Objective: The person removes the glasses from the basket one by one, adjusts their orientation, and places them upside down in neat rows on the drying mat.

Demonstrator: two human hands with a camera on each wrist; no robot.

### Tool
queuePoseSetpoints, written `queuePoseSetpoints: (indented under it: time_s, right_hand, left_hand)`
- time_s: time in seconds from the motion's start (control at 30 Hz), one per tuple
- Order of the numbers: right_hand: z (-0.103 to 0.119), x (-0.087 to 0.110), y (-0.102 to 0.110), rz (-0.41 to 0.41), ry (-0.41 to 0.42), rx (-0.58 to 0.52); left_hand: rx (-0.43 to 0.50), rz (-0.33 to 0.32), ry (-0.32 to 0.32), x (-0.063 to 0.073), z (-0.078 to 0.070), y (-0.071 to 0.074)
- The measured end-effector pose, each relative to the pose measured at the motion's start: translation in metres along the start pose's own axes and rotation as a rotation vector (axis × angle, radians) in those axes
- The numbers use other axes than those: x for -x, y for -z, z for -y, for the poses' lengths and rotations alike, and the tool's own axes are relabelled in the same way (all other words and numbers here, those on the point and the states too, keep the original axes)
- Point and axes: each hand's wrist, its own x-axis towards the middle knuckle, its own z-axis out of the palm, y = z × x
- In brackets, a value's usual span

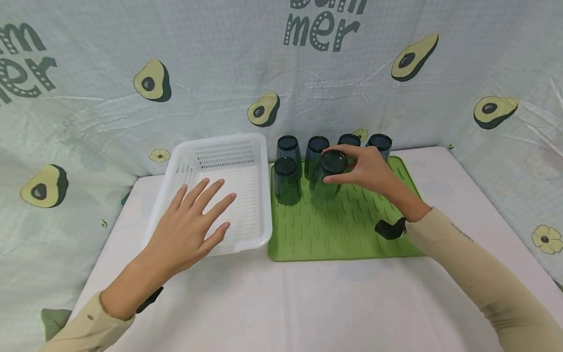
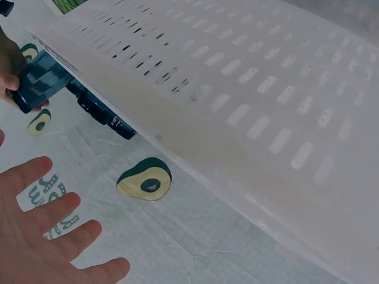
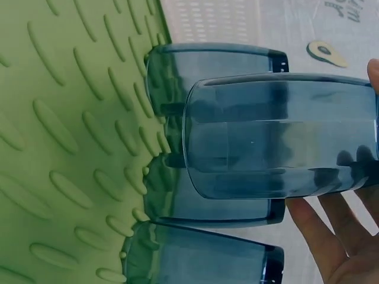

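Note:
My right hand [image 1: 362, 168] grips a dark blue-green drinking glass [image 1: 324, 185] by its upper end, thumb on one side and fingers on the other. Mouth down, this glass hangs just above the green ridged drying mat [image 1: 334, 239]; the right wrist view shows its rim [image 3: 188, 142] apart from the mat. Similar glasses stand upside down on the mat, one front-left glass [image 1: 288, 183] and several along the back. Over the near left part of a white perforated plastic basket [image 1: 267, 205] hovers my left hand [image 1: 184, 232], fingers spread and holding nothing.
The basket stands left of the mat, close beside it, on a white-covered table [image 1: 281, 298]. Behind both hangs a pale cloth [image 1: 211, 68] printed with avocados and lettering, with the back row of glasses near it.

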Motion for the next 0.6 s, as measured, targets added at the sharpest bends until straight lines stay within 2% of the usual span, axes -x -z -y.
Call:
queuePoseSetpoints:
  time_s: [0.17,0.33,0.6]
  right_hand:
    - [-0.002,-0.005,-0.003,0.001,-0.079,0.047]
    - [-0.006,-0.009,-0.007,-0.005,-0.149,0.032]
    - [-0.012,-0.013,-0.018,-0.013,-0.159,0.063]
  left_hand:
    - [-0.001,0.01,0.0,0.001,0.0,0.0]
    - [0.01,0.024,0.007,0.002,0.001,-0.001]
    - [0.046,0.084,0.051,0.006,0.001,-0.001]
